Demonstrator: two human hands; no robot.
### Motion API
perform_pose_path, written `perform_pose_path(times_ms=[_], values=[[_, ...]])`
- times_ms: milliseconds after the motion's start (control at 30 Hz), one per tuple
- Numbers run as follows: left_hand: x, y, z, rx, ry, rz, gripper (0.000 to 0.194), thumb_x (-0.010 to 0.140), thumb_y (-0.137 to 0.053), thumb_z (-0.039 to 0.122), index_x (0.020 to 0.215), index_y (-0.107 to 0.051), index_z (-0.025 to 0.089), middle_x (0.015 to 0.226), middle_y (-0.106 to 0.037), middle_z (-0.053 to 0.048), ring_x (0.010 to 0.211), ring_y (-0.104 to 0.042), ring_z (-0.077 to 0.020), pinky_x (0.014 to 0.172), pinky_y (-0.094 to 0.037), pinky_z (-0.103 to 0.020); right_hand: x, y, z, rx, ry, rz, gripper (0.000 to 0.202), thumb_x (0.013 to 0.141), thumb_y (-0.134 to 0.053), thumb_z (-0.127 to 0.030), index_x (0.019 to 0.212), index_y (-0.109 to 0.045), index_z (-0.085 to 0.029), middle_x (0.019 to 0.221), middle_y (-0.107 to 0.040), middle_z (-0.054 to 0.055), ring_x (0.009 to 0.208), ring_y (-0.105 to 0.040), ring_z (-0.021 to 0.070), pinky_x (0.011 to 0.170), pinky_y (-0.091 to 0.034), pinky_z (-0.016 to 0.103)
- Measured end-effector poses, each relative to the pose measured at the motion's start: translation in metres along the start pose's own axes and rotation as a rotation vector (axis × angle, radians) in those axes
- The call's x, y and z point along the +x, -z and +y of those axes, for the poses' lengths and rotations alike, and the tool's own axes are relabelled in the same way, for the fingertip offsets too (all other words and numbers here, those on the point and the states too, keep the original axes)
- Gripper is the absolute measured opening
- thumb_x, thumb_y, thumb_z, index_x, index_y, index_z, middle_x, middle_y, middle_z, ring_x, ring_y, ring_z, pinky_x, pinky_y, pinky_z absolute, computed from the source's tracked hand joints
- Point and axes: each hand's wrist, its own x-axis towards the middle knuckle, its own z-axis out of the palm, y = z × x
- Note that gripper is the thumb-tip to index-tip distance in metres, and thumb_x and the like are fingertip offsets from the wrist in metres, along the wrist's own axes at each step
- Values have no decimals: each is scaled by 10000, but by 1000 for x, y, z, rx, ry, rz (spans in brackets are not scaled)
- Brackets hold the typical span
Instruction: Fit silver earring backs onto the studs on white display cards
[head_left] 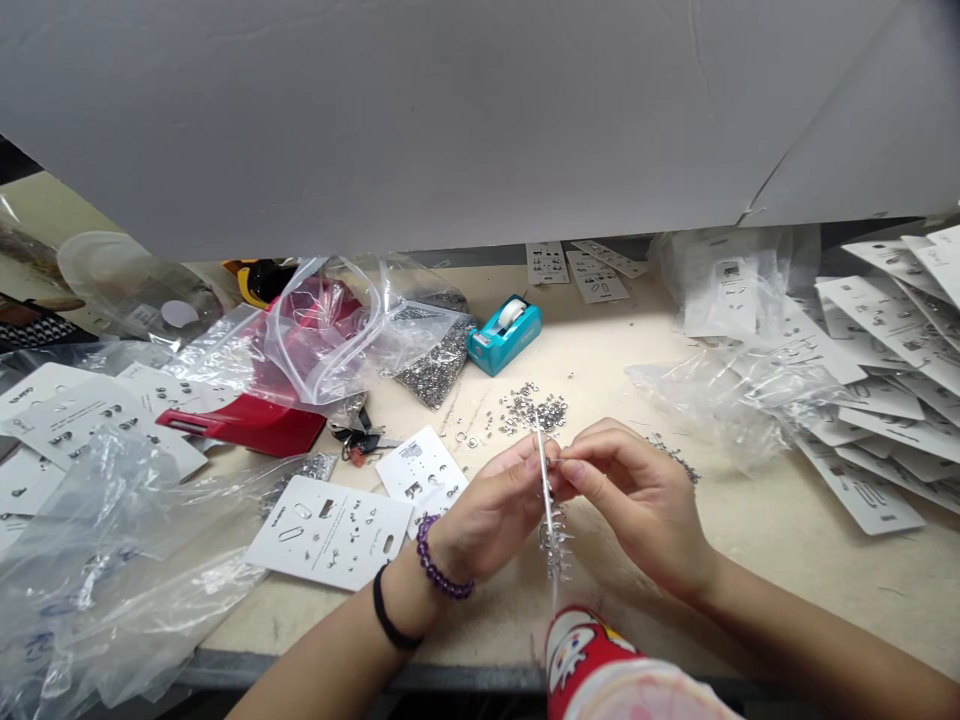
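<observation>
A white earring card (pixel 545 480) stands edge-on between my hands, with small metal pieces sticking out of its right face. My left hand (pixel 504 505), with a purple bead bracelet at the wrist, holds the card from its left side. On the right side, the thumb and fingers of my right hand (pixel 637 495) are pinched at the card's face; what they hold is too small to make out. Just beyond the card lies a pile of small silver pieces (pixel 551 412). Two printed cards with earrings, one of them larger (pixel 337 535), lie left of my left hand.
A teal tape dispenser (pixel 504 335) stands behind the pile. Plastic bags (pixel 330 330) and a red scoop-like object (pixel 247 422) lie left. Stacked earring cards (pixel 862 485) fill the right. A red patterned object (pixel 585 655) is at the front edge. A grey panel (pixel 450 120) hangs above.
</observation>
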Motion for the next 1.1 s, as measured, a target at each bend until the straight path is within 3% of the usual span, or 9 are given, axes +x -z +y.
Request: perform_pose_path(times_ms=[267, 600, 900, 1100], values=[[0, -1, 0, 8, 9, 13, 100, 727, -610, 179, 721, -518, 139, 659, -448, 9, 603, -420, -78, 489, -298, -181, 2, 1, -1, 36, -42, -16, 76, 818, -549, -163, 827, -610, -208, 800, -563, 2, 687, -592, 100, 599, -535, 244], [0, 3, -3, -30, 14, -1, 90, 734, -617, 177, 735, -534, 142, 644, -499, 19, 568, -433, -61, 566, -341, -178, 5, 2, -2, -77, 43, -32, 91, 809, -545, -123, 818, -600, -195, 774, -572, 6, 695, -580, 103, 597, -505, 238], [-1, 8, -5, 33, 6, 26, 92, 745, -615, 197, 721, -548, 139, 676, -491, 1, 636, -448, -82, 613, -342, -184, 10, 11, -11, -385, 305, -54, 122, 786, -563, -90, 841, -584, -196, 750, -598, 14, 706, -563, 124, 613, -478, 264], [-1, 11, -6, 160, -10, 61, 127, 756, -599, 260, 753, -571, 136, 696, -488, -15, 676, -441, -110, 650, -337, -215, 14, 19, -15, -458, 358, -139, 143, 790, -555, -80, 880, -593, -184, 778, -597, 23, 726, -567, 114, 630, -485, 242]])
